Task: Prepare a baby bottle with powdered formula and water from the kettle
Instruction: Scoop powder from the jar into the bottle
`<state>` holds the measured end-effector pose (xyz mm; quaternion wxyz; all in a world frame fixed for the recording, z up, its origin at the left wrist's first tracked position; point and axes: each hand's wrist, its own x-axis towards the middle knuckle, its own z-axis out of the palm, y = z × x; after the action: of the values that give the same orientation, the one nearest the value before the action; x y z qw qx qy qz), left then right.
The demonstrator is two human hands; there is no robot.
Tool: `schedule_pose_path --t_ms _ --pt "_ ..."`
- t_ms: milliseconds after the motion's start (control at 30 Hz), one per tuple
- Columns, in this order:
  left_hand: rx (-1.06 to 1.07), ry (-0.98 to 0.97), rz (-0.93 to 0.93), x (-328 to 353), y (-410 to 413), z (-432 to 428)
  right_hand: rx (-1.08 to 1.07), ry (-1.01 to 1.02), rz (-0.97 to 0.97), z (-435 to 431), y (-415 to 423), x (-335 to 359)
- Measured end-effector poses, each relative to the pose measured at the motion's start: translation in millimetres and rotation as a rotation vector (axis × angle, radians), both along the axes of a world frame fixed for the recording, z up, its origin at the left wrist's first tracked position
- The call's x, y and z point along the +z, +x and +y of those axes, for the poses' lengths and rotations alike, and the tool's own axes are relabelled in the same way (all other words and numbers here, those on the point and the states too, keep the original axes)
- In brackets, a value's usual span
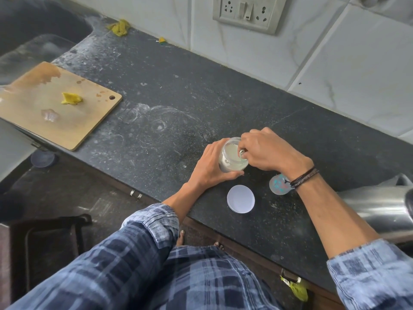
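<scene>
A clear jar of pale powdered formula [231, 156] stands open on the dark stone counter [178, 104]. My left hand [211, 168] grips the jar's side. My right hand [266, 152] reaches over the jar's mouth and pinches a small scoop [241, 153] that dips into the powder. The jar's white lid [241, 199] lies flat on the counter in front of the jar. A clear baby bottle with coloured print [278, 184] stands under my right wrist, partly hidden by it. The steel kettle [380, 206] sits at the right edge of the view.
A wooden cutting board [55, 104] with yellow scraps lies at the left, overhanging the counter's edge. A sink [33, 34] is at the far left. A yellow cloth [119, 27] lies by the tiled wall, below a socket panel [248, 12].
</scene>
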<state>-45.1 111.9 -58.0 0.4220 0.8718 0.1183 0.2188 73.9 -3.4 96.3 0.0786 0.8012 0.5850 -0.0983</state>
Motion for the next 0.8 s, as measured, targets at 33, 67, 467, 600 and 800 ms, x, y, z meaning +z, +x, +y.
schedule_pose_path --t_ms 33,67,467,600,800 --pt "0.001 -0.003 0.003 0 0 0 -0.017 -0.004 0.033 0 1 -1" --pt "0.001 -0.004 0.007 0 0 0 -0.037 -0.007 0.061 1 2 -1" --pt "0.006 -0.009 0.036 0 1 1 -0.395 0.156 0.435 -5 11 -4" --pt "0.011 -0.002 0.034 -1 2 1 -0.524 0.264 0.521 -6 14 -11" --pt "0.021 0.009 0.031 -3 2 0 -0.630 0.407 0.634 -10 14 -19"
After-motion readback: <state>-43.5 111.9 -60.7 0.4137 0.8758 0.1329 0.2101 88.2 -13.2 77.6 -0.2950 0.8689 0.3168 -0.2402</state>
